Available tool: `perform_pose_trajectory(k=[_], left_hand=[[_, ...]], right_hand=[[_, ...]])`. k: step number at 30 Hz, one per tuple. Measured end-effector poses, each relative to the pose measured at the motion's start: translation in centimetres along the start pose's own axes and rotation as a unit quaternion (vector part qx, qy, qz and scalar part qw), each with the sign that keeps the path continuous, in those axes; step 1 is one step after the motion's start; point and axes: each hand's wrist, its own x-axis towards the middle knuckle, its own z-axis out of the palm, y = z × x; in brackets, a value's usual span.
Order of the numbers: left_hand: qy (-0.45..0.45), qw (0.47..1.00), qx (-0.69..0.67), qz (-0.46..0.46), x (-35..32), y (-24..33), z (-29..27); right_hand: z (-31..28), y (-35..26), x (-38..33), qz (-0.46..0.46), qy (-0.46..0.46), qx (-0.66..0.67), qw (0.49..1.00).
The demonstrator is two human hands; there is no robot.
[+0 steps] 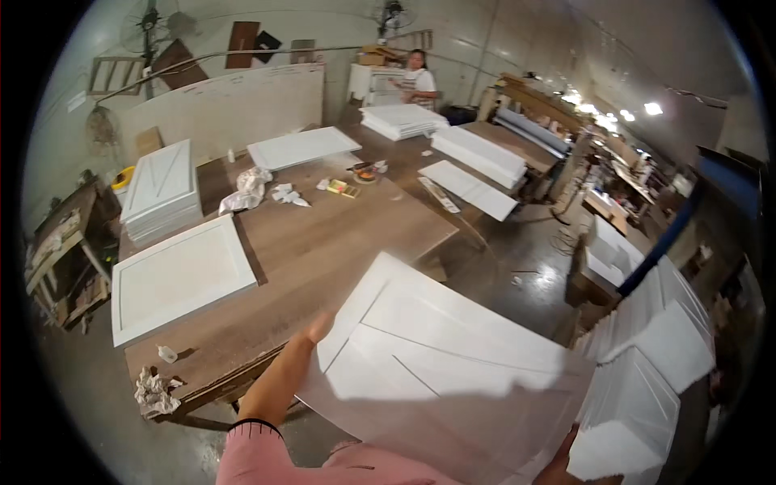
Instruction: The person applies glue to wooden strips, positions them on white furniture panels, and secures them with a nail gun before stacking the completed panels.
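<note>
You carry a white panel door (453, 356) flat in front of you, off the bench's (323, 242) near right corner; your left hand (317, 330) closes its grip on the door's left edge, your right hand (558, 465) shows only as fingers under the near right corner, so its grip I cannot tell; two-sided support likely keeps the wide door level. Another white door (178, 279) lies by the bench's left edge; stacked doors (647, 380) crowd your right; open floor (517, 250) lies ahead.
</note>
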Motion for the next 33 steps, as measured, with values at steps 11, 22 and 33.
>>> perform_pose_trajectory(k=[11,22,33], left_hand=[[0.270,0.944,-0.189,0.023,3.6,-5.4,-6.7],[0.447,0.853,-0.264,0.050,5.3,-12.5,-12.7],[0.531,0.818,-0.218,0.033,12.3,-9.9,-16.8]], right_hand=[[27.6,-10.9,34.4,0.051,-0.307,-0.132,0.941],[56.7,-11.6,51.3,0.130,-0.474,-0.234,0.839],[79.6,-13.5,63.8,0.125,-0.569,-0.279,0.764]])
